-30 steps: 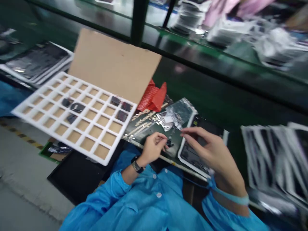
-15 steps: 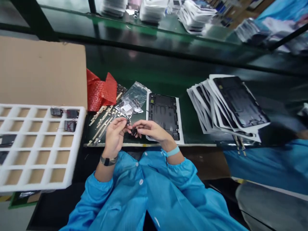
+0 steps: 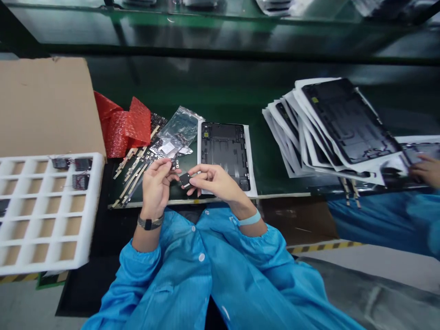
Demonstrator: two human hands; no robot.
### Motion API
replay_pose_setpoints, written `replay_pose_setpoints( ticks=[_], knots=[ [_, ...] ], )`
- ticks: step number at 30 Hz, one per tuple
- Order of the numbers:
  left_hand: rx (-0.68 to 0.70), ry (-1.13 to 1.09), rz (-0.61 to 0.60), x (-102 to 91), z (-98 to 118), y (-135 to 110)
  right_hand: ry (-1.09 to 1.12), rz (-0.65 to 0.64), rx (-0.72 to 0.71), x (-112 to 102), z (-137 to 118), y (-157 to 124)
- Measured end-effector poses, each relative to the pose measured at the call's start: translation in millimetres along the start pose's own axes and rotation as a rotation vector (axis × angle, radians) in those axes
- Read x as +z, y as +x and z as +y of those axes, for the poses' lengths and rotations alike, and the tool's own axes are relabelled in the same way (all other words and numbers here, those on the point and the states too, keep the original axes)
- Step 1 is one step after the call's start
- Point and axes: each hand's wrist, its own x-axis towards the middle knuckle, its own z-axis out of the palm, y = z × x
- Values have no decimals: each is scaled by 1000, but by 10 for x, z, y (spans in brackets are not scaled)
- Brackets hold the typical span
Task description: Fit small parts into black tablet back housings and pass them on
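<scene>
Close to the bench's front edge, my right hand (image 3: pixel 215 183) grips a small flat black part (image 3: pixel 186 180) between thumb and fingers. The fingertips of my left hand (image 3: pixel 156 181) are pinched together beside a small dark piece with pale spots (image 3: pixel 175 163); whether it is held or lies behind them is hard to tell. Left-hand fingers also come close to the black part's left edge. Just beyond my right hand lies a black tablet back housing (image 3: pixel 227 151) on a white sheet, its lower edge partly covered by the hand.
Long narrow circuit boards (image 3: pixel 132 181), a clear bag (image 3: pixel 184 130) and red bubble wrap (image 3: pixel 118 133) lie to the left. A white foam compartment tray (image 3: pixel 74 224) stands further left. Housings stacked with white sheets (image 3: pixel 350 121) sit right, near another person's hand (image 3: pixel 428 170).
The view has shifted, showing more at the right, where another person's hand now appears. The black part in my right hand has turned and shows its flat face.
</scene>
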Motion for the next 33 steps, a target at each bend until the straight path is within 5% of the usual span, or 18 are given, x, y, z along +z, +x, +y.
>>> replay_pose_setpoints(
  ticks=[33],
  knots=[
    [46, 124, -66, 114, 70, -15, -44, 79, -14, -74, -44, -130]
  ],
)
